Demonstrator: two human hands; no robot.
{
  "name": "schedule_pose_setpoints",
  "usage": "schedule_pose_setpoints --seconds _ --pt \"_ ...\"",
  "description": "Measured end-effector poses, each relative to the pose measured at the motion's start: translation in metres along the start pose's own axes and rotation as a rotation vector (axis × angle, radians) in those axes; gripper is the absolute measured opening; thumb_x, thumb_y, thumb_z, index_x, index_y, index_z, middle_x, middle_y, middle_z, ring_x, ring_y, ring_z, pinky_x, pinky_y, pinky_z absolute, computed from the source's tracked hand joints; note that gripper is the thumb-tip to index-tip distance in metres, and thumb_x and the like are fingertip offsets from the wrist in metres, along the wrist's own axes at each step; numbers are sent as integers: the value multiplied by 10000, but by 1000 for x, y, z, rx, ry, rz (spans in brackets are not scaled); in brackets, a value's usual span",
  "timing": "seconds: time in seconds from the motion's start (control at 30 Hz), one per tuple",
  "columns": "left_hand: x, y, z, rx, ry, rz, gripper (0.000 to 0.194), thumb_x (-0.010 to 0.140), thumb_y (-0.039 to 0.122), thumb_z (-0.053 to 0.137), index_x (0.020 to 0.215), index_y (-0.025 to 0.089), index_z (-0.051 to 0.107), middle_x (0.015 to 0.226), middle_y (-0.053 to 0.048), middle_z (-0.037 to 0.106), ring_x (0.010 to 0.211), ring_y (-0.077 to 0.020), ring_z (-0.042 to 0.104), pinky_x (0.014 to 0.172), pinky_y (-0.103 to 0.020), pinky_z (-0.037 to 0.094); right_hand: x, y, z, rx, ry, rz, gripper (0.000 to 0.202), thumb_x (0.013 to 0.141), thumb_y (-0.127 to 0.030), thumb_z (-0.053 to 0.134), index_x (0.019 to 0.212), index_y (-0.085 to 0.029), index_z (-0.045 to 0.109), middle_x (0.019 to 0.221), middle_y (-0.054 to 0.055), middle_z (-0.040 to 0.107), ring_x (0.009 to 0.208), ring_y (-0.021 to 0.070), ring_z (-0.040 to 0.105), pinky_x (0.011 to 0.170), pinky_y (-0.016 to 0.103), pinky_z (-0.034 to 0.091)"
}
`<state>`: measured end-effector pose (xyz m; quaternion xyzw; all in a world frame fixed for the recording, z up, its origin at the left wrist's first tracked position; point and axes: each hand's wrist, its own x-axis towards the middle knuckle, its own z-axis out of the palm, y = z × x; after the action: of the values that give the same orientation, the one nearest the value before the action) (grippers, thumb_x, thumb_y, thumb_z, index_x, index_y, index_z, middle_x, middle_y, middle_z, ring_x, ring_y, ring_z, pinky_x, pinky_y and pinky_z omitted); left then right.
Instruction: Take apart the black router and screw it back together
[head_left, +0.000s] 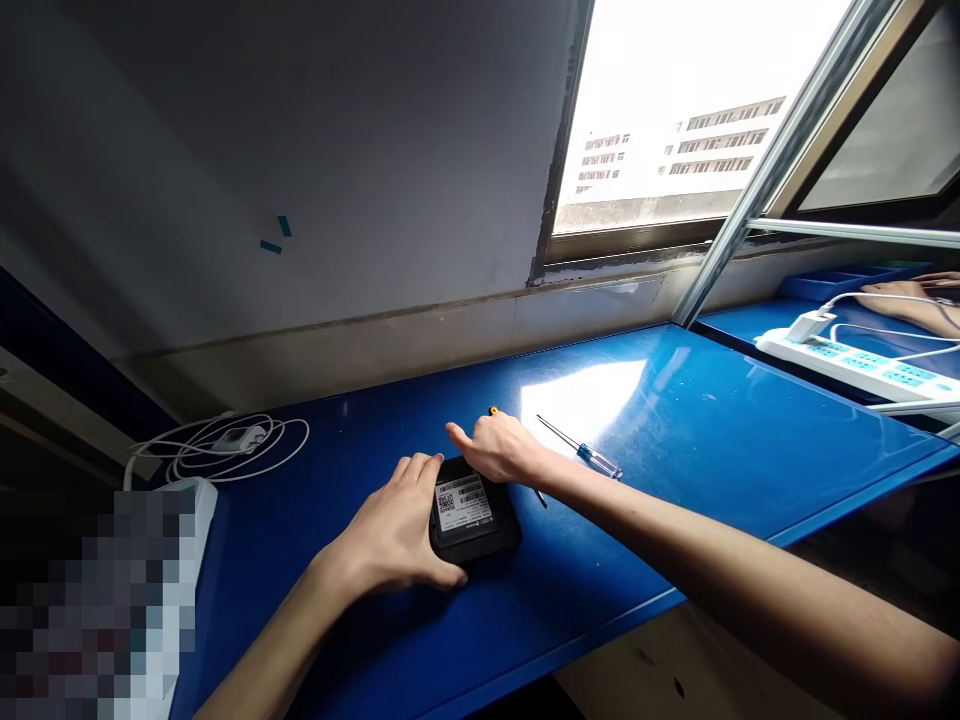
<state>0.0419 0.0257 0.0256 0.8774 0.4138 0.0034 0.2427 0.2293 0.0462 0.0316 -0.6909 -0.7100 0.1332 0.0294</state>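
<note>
A black, box-shaped device [487, 540] with a white printed label [463, 503] lies on the blue table, label side up. My left hand [401, 520] grips its left side, fingertips at the far edge and thumb at the near edge. Over the device's far right corner, my right hand [499, 447] is curled with the thumb stuck out to the left; its fingers are mostly hidden. Beyond its knuckles shows a yellow-and-black end [493, 410], and a dark metal tip [541, 498] shows below the wrist. Whether these belong to one tool in that hand is hidden.
A screwdriver with a clear blue handle [600, 461] lies right of my right hand. A coiled white cable [247, 450] sits at the far left. White power strips [862, 365] stand at right and left. Another person's hand [896, 292] rests near a blue tray [847, 280].
</note>
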Motion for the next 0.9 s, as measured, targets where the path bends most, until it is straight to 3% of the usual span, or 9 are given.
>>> schedule_pose_setpoints --seconds 0.1,0.2,0.23,0.3,0.37,0.43,0.57,0.77,0.9 --pt "-1 -3 2 -49 30 12 1150 553 456 883 1541 135 390 1437 -163 500 1335 -395 461 1088 -521 491 -14 12 -2 100 8 -59 798 1035 -664 196 907 -120 765 820 182 748 942 342 736 836 406 541" --pt "-1 -6 6 -77 46 25 1124 559 442 877 1535 144 405 1450 -162 493 1353 -406 452 1105 -525 478 -40 36 1 229 28 -194 650 981 -716 410 1197 -170 688 1198 139 714 1078 277 696 932 367 546" --pt "-1 -8 8 -86 49 29 1144 554 437 880 1544 133 393 1462 -169 484 1369 -412 439 1124 -527 461 -49 45 4 367 7 -279 721 903 -742 551 1331 -165 615 1312 157 654 1072 277 692 908 379 569" --pt "0 -11 10 -102 53 36 1203 544 433 886 1572 114 348 1496 -187 457 1410 -428 398 1170 -544 411 -61 62 12 528 -41 -411 1065 686 -726 807 1525 -197 419 1481 176 517 1189 317 645 993 440 562" --pt "0 -14 13 -116 55 46 1231 545 424 888 1593 124 316 1529 -194 432 1446 -438 363 1198 -561 368 -66 72 21 540 -46 -518 1257 601 -664 894 1606 -244 266 1594 177 364 1397 373 490 1120 502 482" --pt "0 -18 15 -130 55 67 1233 549 414 888 1601 140 307 1558 -195 413 1467 -435 346 1216 -570 338 -65 75 30 536 -13 -546 1303 594 -622 916 1626 -264 205 1602 177 315 1472 392 389 1181 542 413" --pt "-2 -25 17 -156 62 107 1246 537 397 900 1609 172 306 1579 -191 403 1482 -436 335 1226 -592 309 -61 69 39 608 49 -540 1303 588 -585 930 1625 -263 211 1569 178 321 1482 394 366 1212 559 367" --pt "-3 -29 16 -176 58 119 1294 517 406 925 1616 153 292 1568 -192 416 1469 -432 348 1232 -589 312 -60 66 49 723 37 -552 1272 617 -567 924 1624 -205 235 1644 208 304 1565 397 240 1283 566 222" --pt "-3 -29 17 -185 37 93 1384 533 415 931 1652 139 164 1641 -237 299 1534 -469 229 1250 -633 232 -61 62 47 770 48 -544 1274 617 -512 929 1628 -201 220 1647 206 311 1557 385 273 1278 556 235"
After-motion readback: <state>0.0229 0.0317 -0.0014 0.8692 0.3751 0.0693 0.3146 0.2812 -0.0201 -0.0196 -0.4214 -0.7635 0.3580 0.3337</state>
